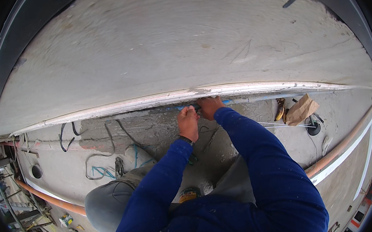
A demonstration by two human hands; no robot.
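Observation:
My left hand is closed in a pinch beside a thin blue pipe at the foot of the wall. What its fingers hold is too small to make out. My right hand reaches a little farther, its fingers curled round the pipe and partly hidden. A dark band or piece shows on the pipe between the two hands. The pipe runs on to the right as a grey-blue length. Above it, a white ledge edges the plastered wall.
Dark cables and teal cord lie on the left. A brown paper bag, a yellow-and-black object and a round black object lie on the right. A round hole is at far left. Orange pipes run behind my knees. A can stands between my legs.

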